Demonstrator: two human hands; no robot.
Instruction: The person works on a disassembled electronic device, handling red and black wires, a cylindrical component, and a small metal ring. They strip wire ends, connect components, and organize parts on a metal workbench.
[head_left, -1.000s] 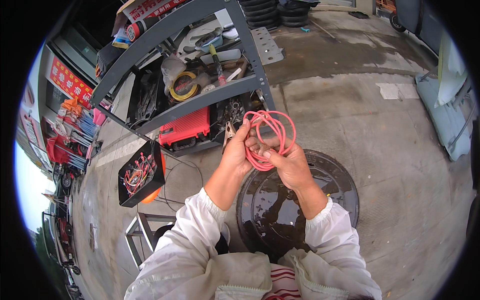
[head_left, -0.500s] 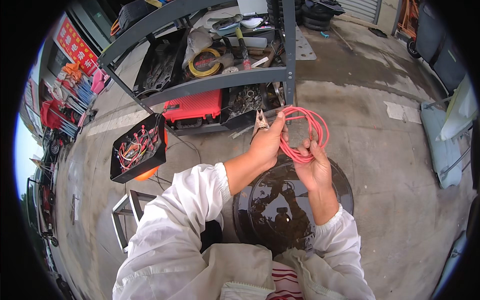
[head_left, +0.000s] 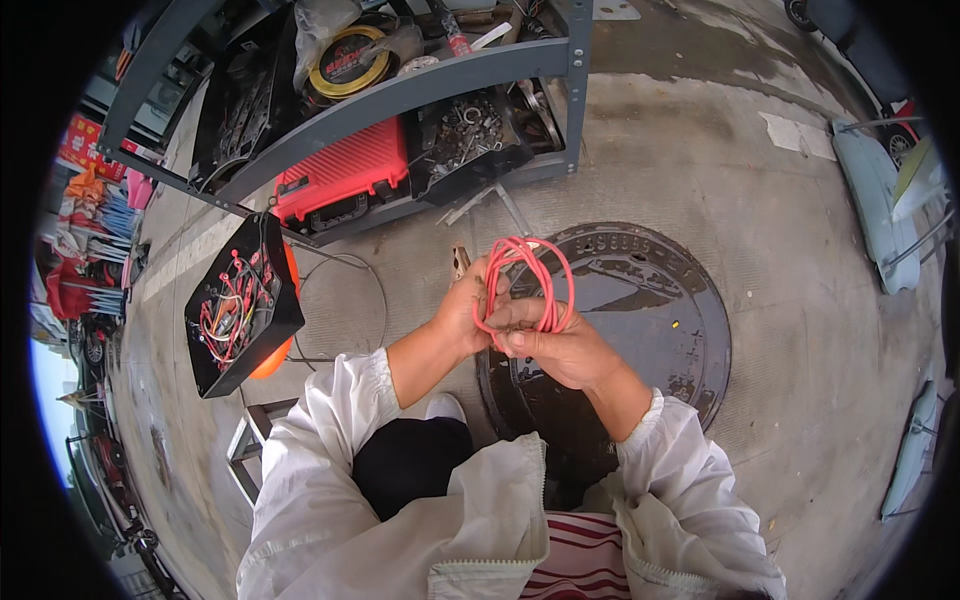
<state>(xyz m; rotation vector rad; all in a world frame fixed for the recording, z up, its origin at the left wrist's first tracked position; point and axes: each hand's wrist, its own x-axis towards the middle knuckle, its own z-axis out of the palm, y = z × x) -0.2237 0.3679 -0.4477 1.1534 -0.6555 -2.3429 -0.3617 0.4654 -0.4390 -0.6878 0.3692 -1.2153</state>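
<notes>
Red cable coil (head_left: 528, 283): held between both hands, above the manhole cover (head_left: 640, 300).
Left hand (head_left: 468, 308): gripping the coil's left side (pliers too).
Right hand (head_left: 560, 345): pinching its lower loops.

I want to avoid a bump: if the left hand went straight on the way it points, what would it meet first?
Probably the metal legs under the grey shelf. The left hand, with the red wire coil, points up-right toward them; depth is unclear.

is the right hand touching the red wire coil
Touching. The head view shows the right hand with thumb and fingers pinched around the lower part of the red wire coil.
</notes>
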